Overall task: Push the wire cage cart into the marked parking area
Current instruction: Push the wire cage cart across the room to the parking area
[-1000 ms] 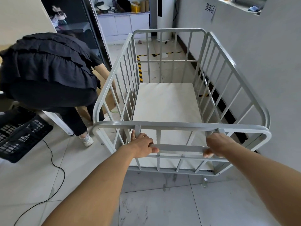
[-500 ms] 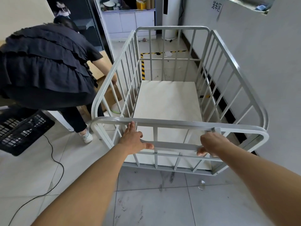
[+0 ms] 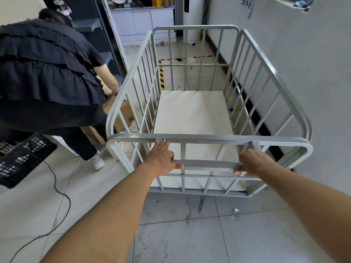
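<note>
view: head camera looking forward and down along two bare outstretched arms to a cart on a pale tiled floor.
wire cage cart: white-grey metal frame with vertical bars on all four sides and a pale flat base; it stands straight ahead, its right side close along a grey wall.
handle bar: a flat horizontal bar on the cart's near side, just below the rounded top rail.
left hand: flat and open against the near side, fingers stretched up to the top rail, thumb lying along the left end of the handle bar; not wrapped around it.
right hand: curled over the right end of the handle bar, thumb tip showing beneath, gripping it.
marked parking area: yellow-and-black striped tape on the floor beyond the cart's far end, seen through the bars; one strip runs toward the camera, another turns right toward the wall. the cart's base lies nearer the camera than the far strip; how far it overlaps the area cannot be told.
wall sign: paper with dark characters, high on the wall above the area.
other person: in a dark ruffled top, bent over just left of the cart, reaching to a cardboard box beside the cart's left side.
black plastic crate: at the left edge, with a black cable trailing over the floor.
background: white cabinets and a tall white unit.
</note>
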The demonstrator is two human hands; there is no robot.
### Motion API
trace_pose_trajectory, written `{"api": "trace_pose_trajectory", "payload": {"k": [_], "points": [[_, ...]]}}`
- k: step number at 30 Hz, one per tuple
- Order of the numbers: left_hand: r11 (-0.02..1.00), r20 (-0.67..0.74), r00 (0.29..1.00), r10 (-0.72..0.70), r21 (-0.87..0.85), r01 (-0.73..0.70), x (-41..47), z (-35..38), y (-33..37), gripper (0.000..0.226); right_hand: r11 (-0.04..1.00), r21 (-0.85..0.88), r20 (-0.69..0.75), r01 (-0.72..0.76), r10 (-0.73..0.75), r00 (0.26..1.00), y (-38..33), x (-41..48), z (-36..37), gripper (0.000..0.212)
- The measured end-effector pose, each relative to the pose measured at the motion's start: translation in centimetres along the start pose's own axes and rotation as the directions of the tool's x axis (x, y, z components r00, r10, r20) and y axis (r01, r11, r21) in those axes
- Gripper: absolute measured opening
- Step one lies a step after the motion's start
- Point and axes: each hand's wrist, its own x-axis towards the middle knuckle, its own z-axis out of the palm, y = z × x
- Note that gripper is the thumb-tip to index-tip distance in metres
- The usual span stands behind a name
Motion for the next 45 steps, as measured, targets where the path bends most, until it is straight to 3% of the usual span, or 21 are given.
{"api": "trace_pose_trajectory", "payload": {"k": [6, 12, 31, 45], "points": [[0.991, 0.004, 0.993, 0.119, 0.062, -0.119, 2.3, 1.2, -0.4, 0.05, 0.996, 0.056, -0.009, -0.069, 0.07, 0.998, 0.5, 1.7, -0.5, 0.039], [0.981, 0.032, 0.984, 0.173, 0.08, -0.175, 4.5, -0.1, -1.9, 0.057, 0.993, 0.061, -0.002, -0.098, 0.098, 0.995, 0.0, 3.5, -1.6, 0.04], [0.982, 0.07, 0.99, 0.12, 0.138, -0.129, 14.8, -6.7, -4.7, 0.064, 0.997, 0.075, -0.036, -0.02, 0.023, 0.999, 0.4, 14.3, -6.7, 0.04], [0.975, 0.069, 0.98, 0.187, 0.104, -0.194, 26.2, -12.6, -6.0, 0.064, 0.985, 0.106, 0.016, -0.134, 0.133, 0.991, 2.4, 25.0, -13.2, 0.04]]}}
